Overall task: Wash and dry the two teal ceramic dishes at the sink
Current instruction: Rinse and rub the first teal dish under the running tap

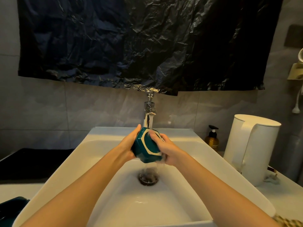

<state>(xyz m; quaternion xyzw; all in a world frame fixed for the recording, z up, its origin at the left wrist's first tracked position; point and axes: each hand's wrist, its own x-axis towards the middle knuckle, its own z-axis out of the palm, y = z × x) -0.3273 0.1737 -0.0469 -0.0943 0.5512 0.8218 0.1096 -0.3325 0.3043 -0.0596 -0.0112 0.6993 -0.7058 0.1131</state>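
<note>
A teal dish (pixel 146 150) is held over the middle of the white sink (pixel 78 153), directly under the chrome tap (pixel 149 112). It is tipped so that its underside, with a pale unglazed foot ring, faces the camera. A stream of water (pixel 151 122) falls on its far upper edge and runs off below into the drain (pixel 148 177).

Both hands are on the dish, 1 at each side. The left hand (pixel 129 145) grasps the left side: the palm lies against the wall and the fingers (pixel 138 128) curl up round the far edge. The right hand (pixel 167 150) clasps the right side, and its fingers (pixel 153 135) are bent across the foot ring, blurred and wet. The dish sits wedged between the 2 palms, touching both.

A second teal dish (pixel 13 205) lies on the bench (pixel 16 190) at the near left, only partly in view and well apart from the hands. Farther back on the left is a black mat (pixel 32 161).

On the right stand an amber pump bottle (pixel 212 140) by the far corner of the sink and a white kettle (pixel 252 148) nearer. A crumpled black plastic sheet (pixel 131 43) hangs on the tiled wall above the tap — its lower edge reaches the tap's top.
</note>
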